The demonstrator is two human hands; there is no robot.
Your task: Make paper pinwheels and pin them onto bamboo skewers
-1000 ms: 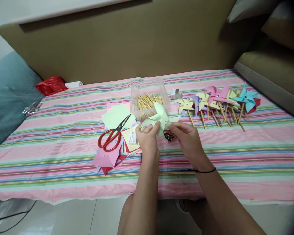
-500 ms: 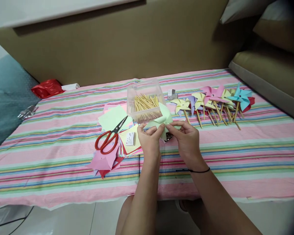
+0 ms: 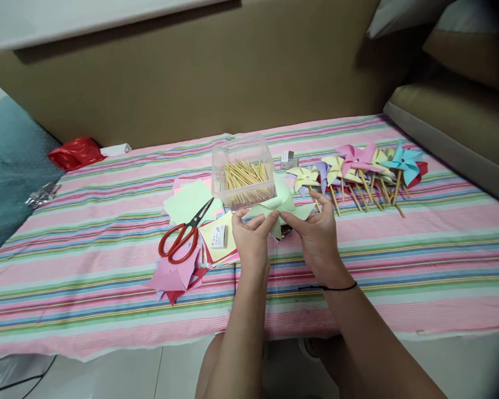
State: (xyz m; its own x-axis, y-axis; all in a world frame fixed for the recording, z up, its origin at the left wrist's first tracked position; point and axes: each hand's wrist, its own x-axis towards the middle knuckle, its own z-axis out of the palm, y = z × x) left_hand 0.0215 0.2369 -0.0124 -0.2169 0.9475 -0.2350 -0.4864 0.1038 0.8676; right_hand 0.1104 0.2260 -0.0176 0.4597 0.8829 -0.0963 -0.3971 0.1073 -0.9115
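Observation:
Between my hands is a light green paper pinwheel (image 3: 283, 200) with its blades curled toward the middle. My left hand (image 3: 253, 235) grips its left side, the thumb pressed near the centre. From the right, my right hand (image 3: 319, 235) pinches it, thumb also near the centre and some fingers raised behind a blade. No stick shows on this pinwheel. Just behind it stands a clear plastic box (image 3: 243, 145) of thin wooden sticks (image 3: 246, 180). Below the pinwheel, a small container of dark bits (image 3: 286, 230) is mostly hidden by the paper and my hands.
Red-handled scissors (image 3: 185, 233) lie across coloured paper sheets (image 3: 191, 202), near a small white box (image 3: 219, 236). Cut pink paper (image 3: 175, 273) is at the front left. Several finished pinwheels (image 3: 357, 160) lie at the right, beside a small grey box (image 3: 289, 159). A striped cloth (image 3: 108, 244) covers the surface.
My right hand's fingers have spread and lifted, and the green pinwheel's right blade now shows more. Both thumbs stay near its centre. The view has shifted slightly.

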